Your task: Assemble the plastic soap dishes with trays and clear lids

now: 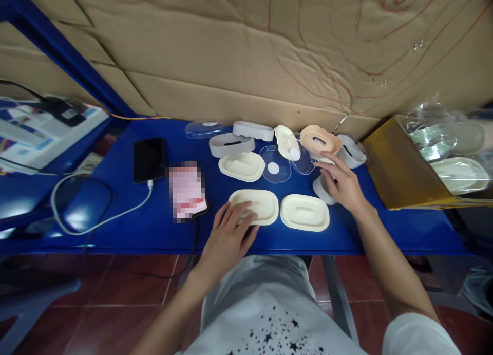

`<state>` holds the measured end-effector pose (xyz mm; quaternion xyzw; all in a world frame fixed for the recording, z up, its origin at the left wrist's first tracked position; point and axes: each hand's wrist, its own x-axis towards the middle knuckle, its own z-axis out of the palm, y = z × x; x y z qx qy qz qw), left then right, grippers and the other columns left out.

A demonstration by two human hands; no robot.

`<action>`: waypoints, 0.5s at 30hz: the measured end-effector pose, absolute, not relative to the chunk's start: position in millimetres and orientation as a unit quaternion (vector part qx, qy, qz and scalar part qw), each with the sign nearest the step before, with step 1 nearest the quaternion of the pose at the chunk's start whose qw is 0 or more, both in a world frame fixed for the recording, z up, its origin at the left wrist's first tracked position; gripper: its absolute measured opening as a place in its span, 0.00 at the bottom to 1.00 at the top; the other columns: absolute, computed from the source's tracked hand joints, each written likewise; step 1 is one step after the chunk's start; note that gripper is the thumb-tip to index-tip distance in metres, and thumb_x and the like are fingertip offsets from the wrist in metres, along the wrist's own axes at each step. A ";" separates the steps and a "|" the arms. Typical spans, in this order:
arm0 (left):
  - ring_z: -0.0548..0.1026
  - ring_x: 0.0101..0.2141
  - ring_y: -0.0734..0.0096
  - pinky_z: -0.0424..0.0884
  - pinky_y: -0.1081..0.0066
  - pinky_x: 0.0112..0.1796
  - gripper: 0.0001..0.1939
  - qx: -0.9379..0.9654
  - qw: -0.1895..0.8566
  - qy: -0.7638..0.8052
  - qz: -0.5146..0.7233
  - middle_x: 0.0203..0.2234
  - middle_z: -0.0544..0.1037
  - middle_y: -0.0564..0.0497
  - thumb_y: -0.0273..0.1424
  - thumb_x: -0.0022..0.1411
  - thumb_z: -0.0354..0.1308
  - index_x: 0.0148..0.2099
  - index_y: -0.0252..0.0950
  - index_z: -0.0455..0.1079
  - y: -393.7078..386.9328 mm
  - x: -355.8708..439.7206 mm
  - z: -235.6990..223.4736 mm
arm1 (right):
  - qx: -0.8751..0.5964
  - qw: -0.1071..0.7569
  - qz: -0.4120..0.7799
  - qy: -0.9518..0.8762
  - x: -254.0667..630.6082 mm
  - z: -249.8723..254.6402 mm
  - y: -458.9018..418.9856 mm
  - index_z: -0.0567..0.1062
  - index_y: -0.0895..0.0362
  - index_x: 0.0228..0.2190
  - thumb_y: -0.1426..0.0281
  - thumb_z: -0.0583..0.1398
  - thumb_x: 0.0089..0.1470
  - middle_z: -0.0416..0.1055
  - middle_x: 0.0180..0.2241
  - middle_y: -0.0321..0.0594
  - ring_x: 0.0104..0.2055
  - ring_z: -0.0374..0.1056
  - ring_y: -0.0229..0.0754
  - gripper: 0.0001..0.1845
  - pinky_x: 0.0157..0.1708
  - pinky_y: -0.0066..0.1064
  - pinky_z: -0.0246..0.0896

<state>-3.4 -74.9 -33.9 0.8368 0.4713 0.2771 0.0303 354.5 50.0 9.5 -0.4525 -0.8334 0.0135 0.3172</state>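
My left hand (233, 226) lies with its fingers spread over the left side of a cream oval tray-like piece (265, 203). Beside that piece, to the right, is a second cream oval piece (305, 212) with a raised middle. My right hand (342, 183) reaches forward with fingers apart, over a grey oval ring-shaped piece (322, 189) that it partly hides. Its fingertips are at the near edge of a peach wavy-edged piece (318, 141) with a slot; whether they touch it I cannot tell.
Behind lie grey slotted pieces (232, 145), another cream piece (242, 166) and transparent oval lids (276, 165) with white round stickers. Two phones, one black (148, 160), lie left, with a white cable (111, 224). An open cardboard box (408, 170) of bagged pieces stands right.
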 end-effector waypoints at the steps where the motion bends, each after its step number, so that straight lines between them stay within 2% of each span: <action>1: 0.78 0.61 0.51 0.67 0.44 0.67 0.09 0.837 0.028 0.470 0.277 0.62 0.78 0.40 0.29 0.78 0.59 0.57 0.38 0.73 -74.9 -3.4 -33.8 | -0.459 0.305 0.016 -0.834 363.1 8.0 41.7 0.80 0.52 0.58 0.66 0.56 0.75 0.72 0.68 0.49 0.71 0.69 0.52 0.18 0.69 0.49 0.66; 4: 0.78 0.61 0.49 0.67 0.43 0.66 0.09 0.838 0.019 0.468 0.278 0.61 0.78 0.39 0.29 0.78 0.59 0.57 0.38 0.73 -74.9 -3.2 -33.9 | -0.497 0.254 0.035 -0.829 393.9 1.9 6.7 0.79 0.51 0.61 0.63 0.56 0.76 0.74 0.68 0.48 0.74 0.65 0.54 0.19 0.73 0.54 0.59; 7: 0.79 0.60 0.49 0.68 0.43 0.66 0.08 0.838 0.016 0.469 0.277 0.61 0.78 0.39 0.30 0.78 0.59 0.56 0.37 0.73 -74.5 -3.1 -33.6 | -0.559 0.204 0.038 -0.803 419.7 -7.6 -34.0 0.78 0.49 0.63 0.59 0.55 0.77 0.75 0.67 0.47 0.70 0.69 0.56 0.22 0.69 0.56 0.62; 12: 0.79 0.60 0.48 0.68 0.43 0.65 0.08 0.840 0.007 0.470 0.271 0.61 0.78 0.39 0.30 0.78 0.59 0.57 0.38 0.73 -74.4 -3.2 -32.6 | -0.642 0.136 -0.071 -0.752 426.5 -16.6 -88.3 0.77 0.49 0.65 0.55 0.54 0.76 0.75 0.66 0.49 0.60 0.75 0.61 0.25 0.58 0.55 0.66; 15: 0.79 0.60 0.47 0.69 0.43 0.65 0.08 0.840 0.004 0.467 0.276 0.61 0.79 0.39 0.30 0.78 0.59 0.57 0.38 0.73 -74.4 -3.2 -33.0 | -0.658 0.137 -0.130 -0.729 412.1 -8.0 -94.3 0.77 0.53 0.64 0.55 0.56 0.75 0.77 0.64 0.52 0.58 0.74 0.63 0.26 0.55 0.53 0.65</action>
